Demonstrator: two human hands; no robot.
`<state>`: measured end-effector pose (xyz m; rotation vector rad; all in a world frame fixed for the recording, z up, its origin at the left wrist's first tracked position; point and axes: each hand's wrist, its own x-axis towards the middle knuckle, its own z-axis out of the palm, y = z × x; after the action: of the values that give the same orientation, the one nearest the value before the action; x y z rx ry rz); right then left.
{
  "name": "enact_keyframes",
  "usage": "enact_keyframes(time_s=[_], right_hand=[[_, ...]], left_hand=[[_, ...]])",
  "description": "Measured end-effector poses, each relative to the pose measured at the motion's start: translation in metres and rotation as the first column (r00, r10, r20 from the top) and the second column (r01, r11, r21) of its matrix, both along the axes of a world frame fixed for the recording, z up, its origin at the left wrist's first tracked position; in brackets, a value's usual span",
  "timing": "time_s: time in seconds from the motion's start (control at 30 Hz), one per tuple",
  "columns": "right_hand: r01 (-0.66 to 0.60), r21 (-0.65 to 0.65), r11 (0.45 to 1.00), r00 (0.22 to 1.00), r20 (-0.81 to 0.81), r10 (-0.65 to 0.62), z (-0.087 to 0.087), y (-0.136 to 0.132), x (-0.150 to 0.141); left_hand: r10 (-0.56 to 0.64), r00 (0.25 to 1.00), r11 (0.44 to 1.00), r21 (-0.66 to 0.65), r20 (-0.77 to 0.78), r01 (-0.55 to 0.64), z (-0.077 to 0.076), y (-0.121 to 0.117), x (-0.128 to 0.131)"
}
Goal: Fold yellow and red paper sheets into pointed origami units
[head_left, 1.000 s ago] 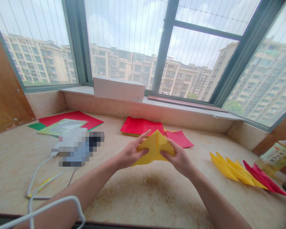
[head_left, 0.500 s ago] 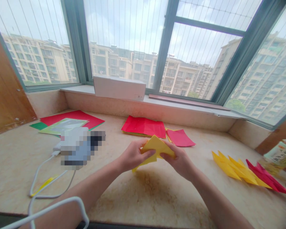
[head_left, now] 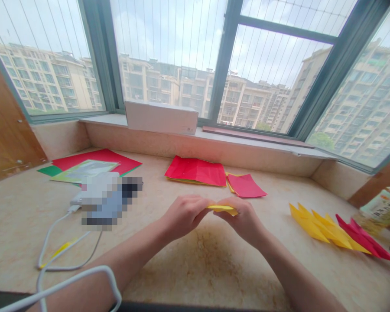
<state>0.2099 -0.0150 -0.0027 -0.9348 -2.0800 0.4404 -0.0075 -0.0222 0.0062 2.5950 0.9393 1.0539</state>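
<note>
Between my two hands, above the middle of the counter, is a piece of folded yellow paper (head_left: 223,209), seen almost edge-on as a thin strip. My left hand (head_left: 189,215) is closed on its left end, and its fingers hide much of that side. My right hand (head_left: 242,216) pinches the right end with the thumb below. The hands nearly touch at the fingertips. Behind them lie a stack of red and yellow paper (head_left: 196,171) and a smaller red square sheet (head_left: 248,185).
Folded yellow paper pieces (head_left: 323,227) and a folded red piece (head_left: 365,238) stand at the right, beside a labelled container (head_left: 381,208). At the left are red sheets (head_left: 125,161), a blurred-out device (head_left: 105,203) and a white cable (head_left: 74,275). A white box (head_left: 160,118) rests on the sill.
The yellow paper has gone from a broad peaked shape facing me to a narrow strip seen edge-on. Both hands have closed in around it and tilted.
</note>
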Motion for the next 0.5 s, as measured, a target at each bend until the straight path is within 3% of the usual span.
enact_keyframes(time_s=[0.17, 0.37, 0.5], right_hand=[[0.078, 0.087, 0.993, 0.995, 0.058, -0.084, -0.002, 0.000, 0.001], [0.064, 0.082, 0.995, 0.991, 0.115, -0.074, -0.007, -0.001, -0.005], [0.091, 0.082, 0.992, 0.994, 0.047, -0.095, -0.005, -0.003, -0.009]], left_hand=[[-0.061, 0.998, 0.997, -0.037, 0.019, 0.062, -0.001, -0.003, 0.003], [0.045, 0.998, 0.999, -0.016, -0.049, -0.046, 0.000, -0.004, 0.004], [0.123, 0.991, 0.992, -0.016, 0.057, -0.122, 0.003, -0.004, 0.004]])
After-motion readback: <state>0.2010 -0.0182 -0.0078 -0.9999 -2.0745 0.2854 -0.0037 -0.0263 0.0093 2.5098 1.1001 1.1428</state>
